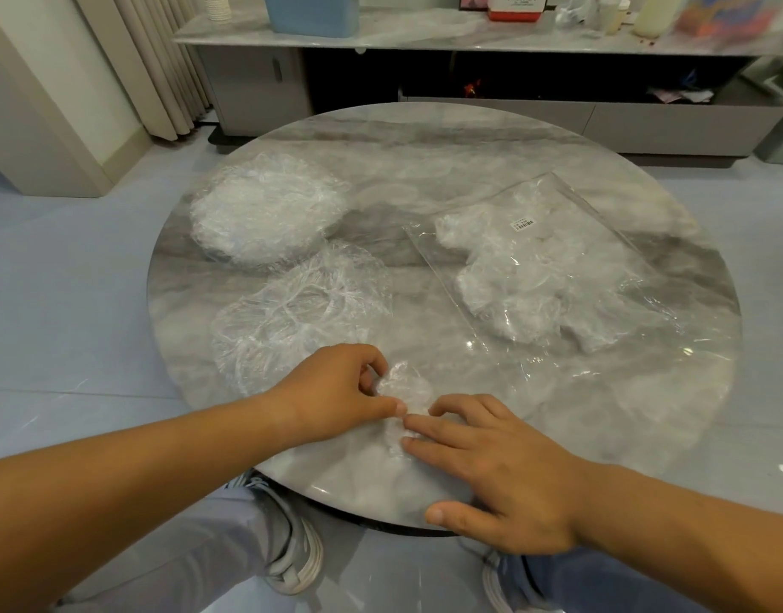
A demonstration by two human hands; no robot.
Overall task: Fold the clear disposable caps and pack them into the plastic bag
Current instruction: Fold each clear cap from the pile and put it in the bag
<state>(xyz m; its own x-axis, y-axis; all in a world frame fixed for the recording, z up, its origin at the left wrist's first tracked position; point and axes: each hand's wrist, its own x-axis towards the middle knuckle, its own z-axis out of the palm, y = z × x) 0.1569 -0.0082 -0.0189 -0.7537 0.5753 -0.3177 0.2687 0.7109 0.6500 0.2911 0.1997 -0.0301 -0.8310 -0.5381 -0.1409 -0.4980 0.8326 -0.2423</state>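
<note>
Head camera: folded cap [403,398] at near edge of table [425,139], pinched between curled thumb and finger of left hand [336,387], pressed flat under straight fingers of right hand [491,471]. Best to hold that press, squeeze out air, crease tight. Partly filled plastic bag [557,267] well apart at right. Bag mouth and fold lines hard to tell.

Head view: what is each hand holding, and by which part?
The left hand pinches the folded cap by its left edge; the right hand grips nothing, straight fingers pressing the cap's near end.
</note>
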